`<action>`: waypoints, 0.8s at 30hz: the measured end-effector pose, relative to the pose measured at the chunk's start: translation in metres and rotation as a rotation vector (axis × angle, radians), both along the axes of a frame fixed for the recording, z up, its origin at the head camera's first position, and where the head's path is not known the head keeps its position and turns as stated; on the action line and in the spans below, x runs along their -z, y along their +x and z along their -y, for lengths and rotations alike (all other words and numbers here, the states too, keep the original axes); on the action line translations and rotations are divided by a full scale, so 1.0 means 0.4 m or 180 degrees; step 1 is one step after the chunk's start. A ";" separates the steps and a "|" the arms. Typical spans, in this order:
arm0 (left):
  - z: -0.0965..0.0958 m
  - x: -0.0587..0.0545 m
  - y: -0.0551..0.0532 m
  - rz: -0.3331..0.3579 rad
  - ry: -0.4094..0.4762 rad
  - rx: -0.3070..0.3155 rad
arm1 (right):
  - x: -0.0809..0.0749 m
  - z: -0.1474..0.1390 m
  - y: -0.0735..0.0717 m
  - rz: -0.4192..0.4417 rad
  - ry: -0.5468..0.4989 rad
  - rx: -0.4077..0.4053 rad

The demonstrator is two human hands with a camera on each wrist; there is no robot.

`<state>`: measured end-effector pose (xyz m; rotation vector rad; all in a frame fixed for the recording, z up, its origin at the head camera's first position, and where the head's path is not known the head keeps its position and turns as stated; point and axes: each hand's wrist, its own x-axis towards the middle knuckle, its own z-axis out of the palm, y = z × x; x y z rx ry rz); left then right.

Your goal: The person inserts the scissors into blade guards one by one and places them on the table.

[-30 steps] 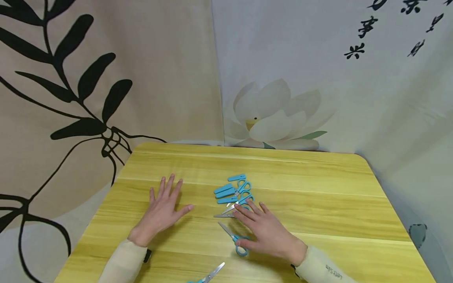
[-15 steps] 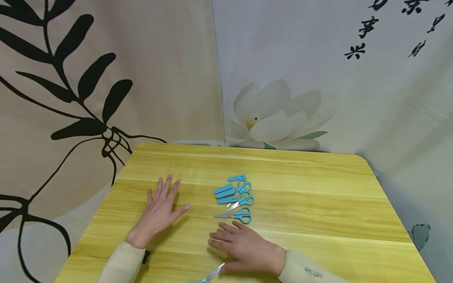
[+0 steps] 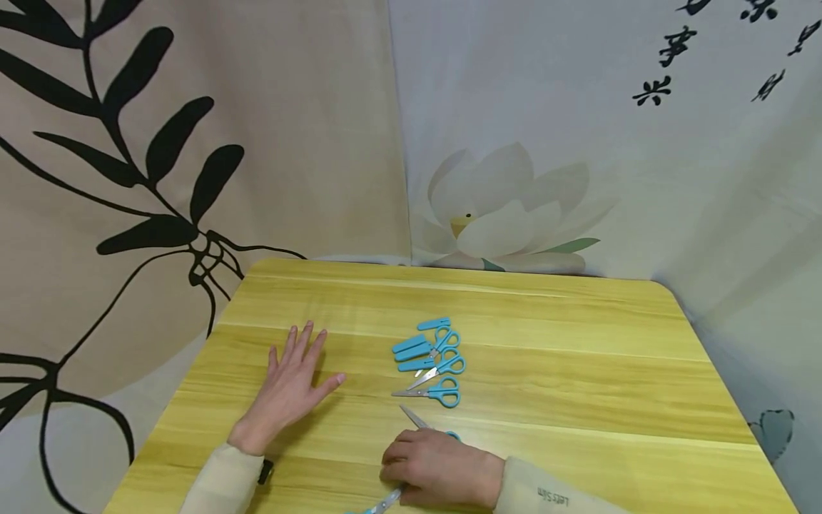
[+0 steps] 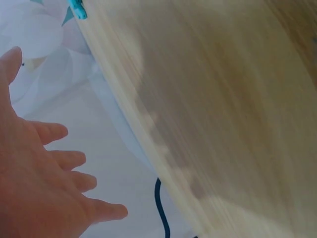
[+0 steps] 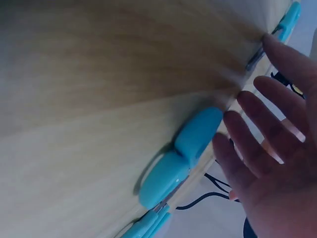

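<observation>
Level and spread, my left hand (image 3: pixel 285 392) has its fingers straight over the left side of the table, holding nothing. In the head view my right hand (image 3: pixel 443 467) is low over the near table, fingers pointing down. One pair of scissors with blue handles (image 3: pixel 414 416) lies partly hidden behind it. Another pair of scissors (image 3: pixel 385 502) lies at the bottom edge, its blade tip by my right thumb. The right wrist view shows that hand's fingers (image 5: pixel 252 134) loosely extended beside blue scissor handles (image 5: pixel 163 178), gripping nothing; whether the thumb touches the other pair is unclear.
Further back, several more blue-handled scissors (image 3: pixel 443 391) lie in a column. Several blue blade covers (image 3: pixel 416 365) are beside them, one cover (image 3: pixel 434 323) furthest away. The wooden table (image 3: pixel 578 343) meets a printed curtain (image 3: pixel 321 143) at the back.
My right hand has moved left and toward the near edge, away from the column of scissors, and its fingers now point down. The left hand has hardly moved. The scissors stay put.
</observation>
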<state>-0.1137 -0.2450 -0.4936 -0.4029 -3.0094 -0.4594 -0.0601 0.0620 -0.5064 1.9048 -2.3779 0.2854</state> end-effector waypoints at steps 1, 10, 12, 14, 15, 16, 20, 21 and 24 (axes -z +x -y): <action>0.000 0.000 0.000 -0.0003 -0.0002 0.0003 | -0.001 0.001 0.000 0.0042 0.0014 -0.0002; -0.007 -0.006 -0.007 -0.0017 0.0000 0.0007 | -0.005 0.010 0.002 -0.0008 0.0148 0.0028; -0.008 -0.007 -0.008 -0.0004 0.0000 0.0007 | -0.006 0.010 0.004 -0.0064 0.0168 0.0039; -0.009 -0.008 -0.010 0.0009 0.0009 0.0013 | -0.006 0.009 0.003 -0.0105 0.0196 0.0057; -0.011 -0.010 -0.011 0.0016 0.0016 0.0016 | -0.007 0.007 0.001 -0.0109 0.0215 0.0078; -0.012 -0.011 -0.012 0.0024 0.0034 0.0019 | -0.007 0.005 -0.001 -0.0093 0.0214 0.0098; -0.018 -0.019 -0.017 0.0029 0.0087 0.0028 | -0.016 -0.011 -0.017 0.0159 0.0144 0.0241; -0.020 -0.021 -0.018 0.0024 0.0094 0.0031 | -0.021 -0.017 -0.023 0.0258 0.0111 0.0278; -0.023 -0.024 -0.023 0.0025 0.0103 0.0039 | -0.035 -0.041 -0.043 0.0545 -0.0016 0.0422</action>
